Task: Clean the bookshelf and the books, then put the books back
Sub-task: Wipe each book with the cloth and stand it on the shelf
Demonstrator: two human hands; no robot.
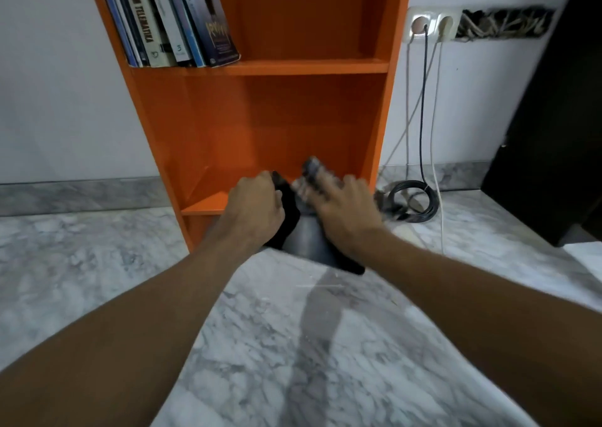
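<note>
An orange bookshelf [293,67] stands against the white wall. Several books [169,19] lean together at the left of its upper shelf; the lower compartment [277,126] holds nothing. At the front edge of the bottom board, my left hand [257,201] grips a black cloth [288,213] that hangs down over a grey part [306,237]. My right hand [345,205] is motion-blurred beside it, its fingers on a raised grey-white patterned end of the cloth [312,170]. What lies under the cloth is hidden.
Wall sockets [430,25] with plugged cables sit right of the shelf, beside an open wall channel of wires [505,24]. A coil of black cable [413,201] lies on the marble floor [97,263]. Dark furniture [553,133] stands at the far right.
</note>
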